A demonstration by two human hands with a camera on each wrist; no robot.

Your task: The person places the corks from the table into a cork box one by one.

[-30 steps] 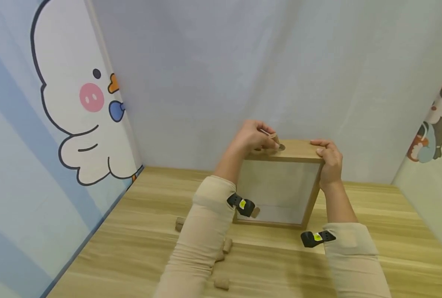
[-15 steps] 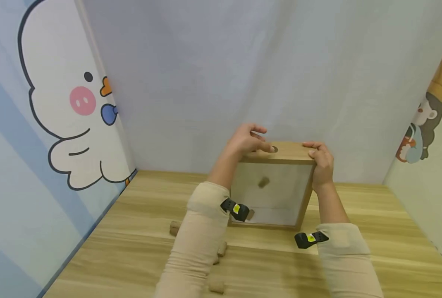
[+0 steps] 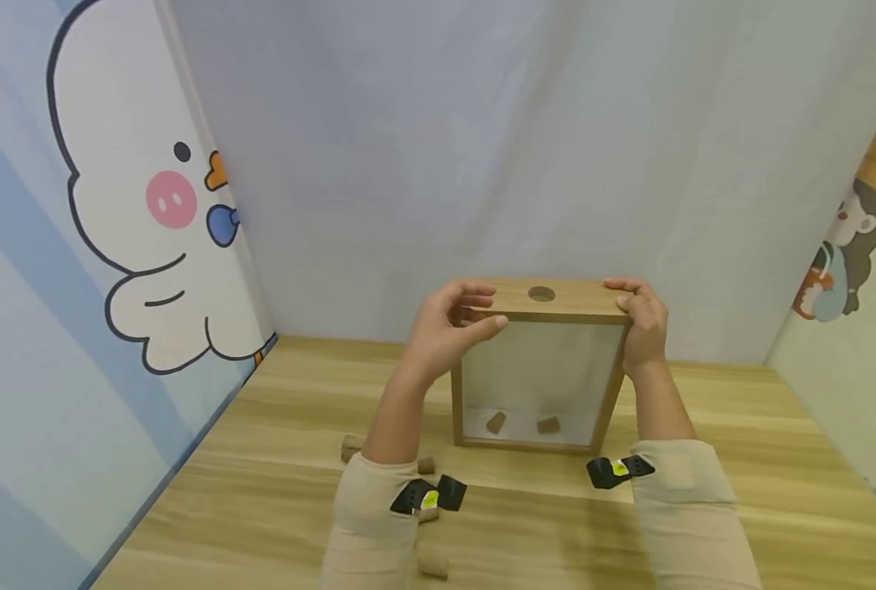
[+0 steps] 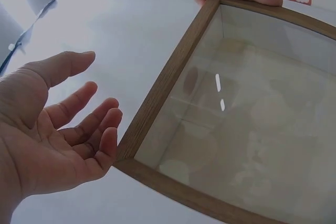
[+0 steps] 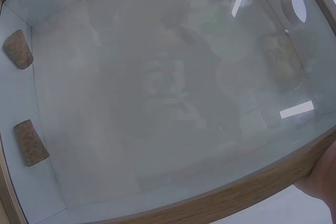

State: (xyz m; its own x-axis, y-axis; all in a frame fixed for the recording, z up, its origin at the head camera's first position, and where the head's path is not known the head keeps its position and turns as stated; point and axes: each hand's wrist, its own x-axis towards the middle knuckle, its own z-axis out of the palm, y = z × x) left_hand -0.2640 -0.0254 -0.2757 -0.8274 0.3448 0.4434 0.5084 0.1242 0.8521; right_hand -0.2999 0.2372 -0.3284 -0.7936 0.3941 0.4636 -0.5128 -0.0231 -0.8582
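Note:
A wooden-framed box with a clear front stands upright on the table, a round hole in its top. Inside, two cork stoppers lie apart on the floor; the right wrist view shows one cork and the other cork. My right hand grips the box's upper right corner, thumb in front and fingers over the top. At the upper left corner is my left hand, fingers loosely bent and holding nothing. In the left wrist view its fingertips come close to the frame.
More corks lie on the wood-grain table left of and in front of the box, including one cork near the front; my left sleeve partly hides some. Behind the box hangs a pale curtain. A printed cartoon wall borders the left.
My left hand let go of a cork at the hole; it fell inside and rests beside the first. The hand then moved left and down. My right hand stays on the corner.

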